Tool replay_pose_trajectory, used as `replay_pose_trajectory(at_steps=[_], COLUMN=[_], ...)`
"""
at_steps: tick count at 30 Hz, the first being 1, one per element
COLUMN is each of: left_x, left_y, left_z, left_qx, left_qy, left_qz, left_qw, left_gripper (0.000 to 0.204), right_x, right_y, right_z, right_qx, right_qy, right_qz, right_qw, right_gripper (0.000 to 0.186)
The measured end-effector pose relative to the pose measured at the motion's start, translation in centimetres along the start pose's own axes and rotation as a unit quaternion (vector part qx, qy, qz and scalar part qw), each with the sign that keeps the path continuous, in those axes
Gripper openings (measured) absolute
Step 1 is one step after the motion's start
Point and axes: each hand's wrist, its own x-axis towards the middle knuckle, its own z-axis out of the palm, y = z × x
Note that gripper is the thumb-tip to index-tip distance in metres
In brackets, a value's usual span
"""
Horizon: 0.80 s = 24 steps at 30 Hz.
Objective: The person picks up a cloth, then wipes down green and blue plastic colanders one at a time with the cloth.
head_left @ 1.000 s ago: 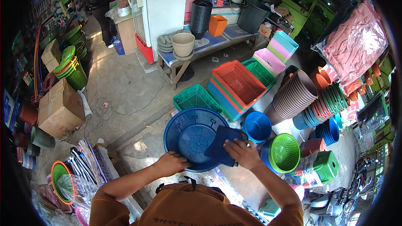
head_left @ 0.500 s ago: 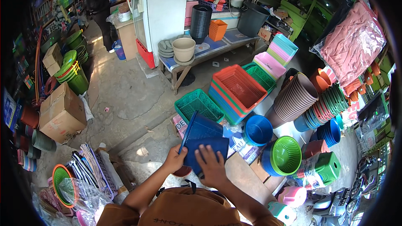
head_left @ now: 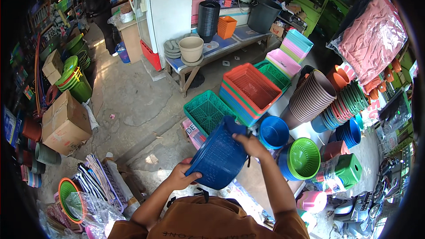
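Observation:
In front of my body a blue basin with rows of small holes (head_left: 219, 161) is held up, tilted on its side. My left hand (head_left: 180, 176) grips its lower left edge, thumb on the outer wall. At the far right of the basin, my right hand (head_left: 250, 145) is closed on a dark blue cloth (head_left: 233, 126), which lies over the rim. Part of a reddish pot (head_left: 187, 160) shows just behind my left hand. Just beyond the basin lies a green mesh basket (head_left: 208, 108).
Stacked red, blue and green baskets (head_left: 250, 89) stand ahead. To the right are a blue tub (head_left: 274, 132), green basins (head_left: 304, 157) and nested brown pots (head_left: 312, 97). A bench (head_left: 243, 37) and a white fridge (head_left: 170, 15) stand farther off. A cardboard box (head_left: 66, 124) sits left; a person (head_left: 101, 11) stands far back.
The basin has turned, showing more of its holed wall. My right hand and the cloth have moved from its near side up and right to the far rim. My left hand has shifted slightly down.

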Motion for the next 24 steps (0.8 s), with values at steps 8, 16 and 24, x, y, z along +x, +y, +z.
replay_pose_trajectory(at_steps=[8,16,24], left_x=[1.1,3.9,7.2], left_y=[-1.6,-2.4,1.4], left_z=[1.0,1.4,1.9], left_qx=[-0.015,0.015,-0.333], left_qy=[0.016,0.131,0.232], left_qz=[0.010,0.009,-0.046], left_qw=[1.000,0.991,0.913], left_gripper=[0.016,0.035,0.033], right_x=[2.9,-3.6,-6.3], right_y=[4.1,-0.7,6.0], right_z=[-0.3,8.0,13.9], right_qx=[0.031,-0.389,-0.433], right_qy=[-0.051,0.161,0.141], right_qz=[-0.013,-0.339,-0.373], right_qw=[0.998,0.842,0.808], right_gripper=[0.049,0.085,0.092])
